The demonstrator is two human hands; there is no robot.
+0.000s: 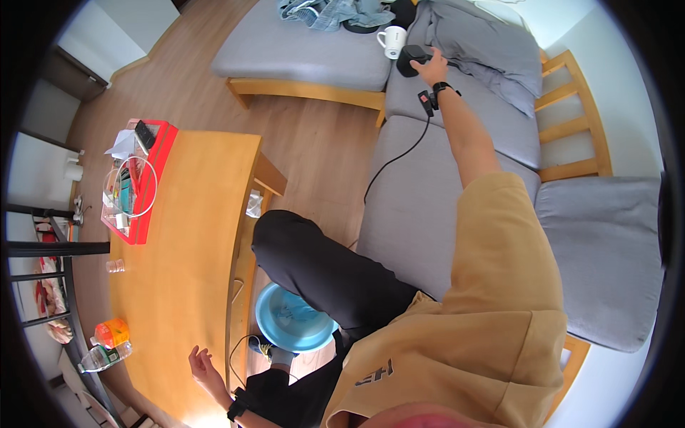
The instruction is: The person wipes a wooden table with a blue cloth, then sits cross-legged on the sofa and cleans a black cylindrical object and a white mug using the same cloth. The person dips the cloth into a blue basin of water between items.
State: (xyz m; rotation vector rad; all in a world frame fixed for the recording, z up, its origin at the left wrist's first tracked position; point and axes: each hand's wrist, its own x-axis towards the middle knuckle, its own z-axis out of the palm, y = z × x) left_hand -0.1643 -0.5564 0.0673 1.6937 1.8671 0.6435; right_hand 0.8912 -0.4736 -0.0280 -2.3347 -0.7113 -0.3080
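Note:
My right arm reaches far forward over the grey sofa (410,171). At its end, my right hand (432,68) has its fingers around a black, rounded, boxy object (409,61) on the seat; its exact kind does not show. A white mug (392,43) with a handle stands right beside that object. My left hand (205,367) hangs by the near right edge of the wooden table (189,214), holding nothing, its fingers loosely apart. Both wrists wear black bands, and a black cable trails from the right one across the cushion.
A red-edged box (153,207) of small items, an orange-filled bottle (112,333) and a clear bottle (105,357) are on the table's left side. A blue basin (294,314) sits on the floor beside my leg. Denim clothing (328,13) and a grey pillow (478,46) lie on the sofa.

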